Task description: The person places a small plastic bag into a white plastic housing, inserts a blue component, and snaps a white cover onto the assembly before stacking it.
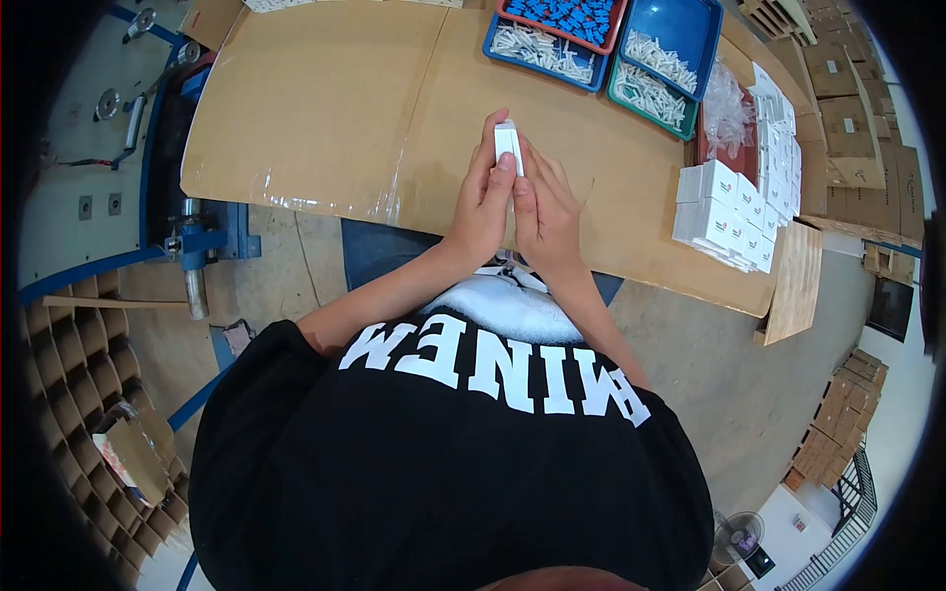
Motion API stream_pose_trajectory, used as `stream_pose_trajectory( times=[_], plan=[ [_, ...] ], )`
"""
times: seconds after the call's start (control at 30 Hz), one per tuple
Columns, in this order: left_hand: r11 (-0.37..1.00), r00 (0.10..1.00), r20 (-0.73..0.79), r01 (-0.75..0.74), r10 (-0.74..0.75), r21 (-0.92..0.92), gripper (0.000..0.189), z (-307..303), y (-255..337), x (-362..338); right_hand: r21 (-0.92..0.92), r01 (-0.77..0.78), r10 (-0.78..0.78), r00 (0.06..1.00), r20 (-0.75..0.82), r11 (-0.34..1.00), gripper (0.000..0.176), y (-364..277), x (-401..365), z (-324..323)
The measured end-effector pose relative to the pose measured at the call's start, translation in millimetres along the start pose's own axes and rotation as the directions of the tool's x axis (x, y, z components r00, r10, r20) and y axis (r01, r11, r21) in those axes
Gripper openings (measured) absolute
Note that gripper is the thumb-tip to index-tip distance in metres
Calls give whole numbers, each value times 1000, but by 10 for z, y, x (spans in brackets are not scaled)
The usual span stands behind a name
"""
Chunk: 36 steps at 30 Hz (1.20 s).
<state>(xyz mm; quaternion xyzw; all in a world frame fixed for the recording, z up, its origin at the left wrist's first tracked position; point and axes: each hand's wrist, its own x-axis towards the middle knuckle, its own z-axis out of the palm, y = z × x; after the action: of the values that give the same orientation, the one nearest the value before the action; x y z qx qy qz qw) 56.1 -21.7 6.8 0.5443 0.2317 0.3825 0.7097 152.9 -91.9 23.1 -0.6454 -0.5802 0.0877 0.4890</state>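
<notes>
Between my two hands, above the near part of the cardboard-covered table (325,108), is a small white box (507,140), held upright and narrow side toward me. My left hand (481,197) closes on its left side, the thumb lying along the near face. From the other side my right hand (547,212) presses against it, with its thumb beside the left one. The fingers behind the box are partly hidden. Stacked white boxes (724,212) with a small printed mark stand at the table's right end.
Trays at the back hold small parts: a red tray (619,39) of blue pieces, with a blue tray (490,49), another blue tray (680,25) and a green tray (631,103) of white pieces. Clear plastic bags (727,108) lie nearby. Machinery (94,148) stands left.
</notes>
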Motion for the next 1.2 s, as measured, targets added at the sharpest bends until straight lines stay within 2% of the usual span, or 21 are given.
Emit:
stream_pose_trajectory(
  times=[0.43, 0.5, 0.53, 0.57, 0.6, 0.63, 0.7, 0.73, 0.8, 0.87, 0.9, 0.93, 0.97, 1.03, 1.2],
  plan=[
    [995, 995, 11, -101, 101, 24, 55, -4, 116, 6, 48, 9, -8, 999, -32, 999, 42, -46, 43, -9],
    [995, 995, 27, -98, 98, 11, 57, -21, 145, 72, 269, -140, 155, 987, -35, 953, 48, -15, 83, -70],
    [963, 975, 91, -217, 205, 160, 61, -65, 158, 95, 266, -131, 147, 988, -42, 955, 48, -45, 118, -96],
    [894, 940, 167, -336, 298, 296, 66, -88, 157, 112, 411, -316, 359, 933, -29, 855, 51, -88, 145, -139],
    [892, 937, 176, -343, 303, 294, 66, -91, 144, 114, 543, -472, 553, 833, 16, 695, 55, -144, 184, -174],
    [882, 922, 199, -378, 332, 280, 72, -86, 118, 108, 545, -465, 553, 833, 4, 698, 55, -161, 207, -215],
    [871, 903, 230, -417, 364, 259, 78, -76, 115, 126, 604, -686, 603, 698, 387, 406, 58, -185, 253, -309],
    [871, 899, 221, -427, 379, 243, 84, -83, 122, 139, 606, -682, 602, 701, 382, 409, 58, -232, 277, -324],
    [869, 894, 208, -438, 396, 229, 91, -89, 123, 166, 672, -666, 607, 691, 393, 324, 57, -366, 306, -291],
    [789, 870, 172, -493, 463, 367, 110, -90, 99, 191, 692, -629, 595, 723, 351, 356, 55, -375, 271, -198],
    [788, 869, 169, -492, 464, 370, 110, -113, 87, 225, 711, -589, 583, 752, 307, 385, 54, -380, 264, -144],
    [791, 871, 172, -490, 460, 367, 116, -145, 75, 265, 709, -591, 582, 751, 311, 384, 54, -405, 265, -82],
    [793, 871, 174, -490, 459, 362, 123, -167, 71, 286, 713, -557, 587, 770, 252, 426, 53, -430, 277, -18],
    [801, 868, 171, -497, 467, 335, 125, -195, 92, 301, 668, -519, 568, 805, 171, 534, 50, -497, 321, 33],
    [762, 824, 117, -559, 554, 326, 116, -240, 139, 314, 608, -532, 538, 820, 196, 589, 47, -583, 328, 34]
  ],
)
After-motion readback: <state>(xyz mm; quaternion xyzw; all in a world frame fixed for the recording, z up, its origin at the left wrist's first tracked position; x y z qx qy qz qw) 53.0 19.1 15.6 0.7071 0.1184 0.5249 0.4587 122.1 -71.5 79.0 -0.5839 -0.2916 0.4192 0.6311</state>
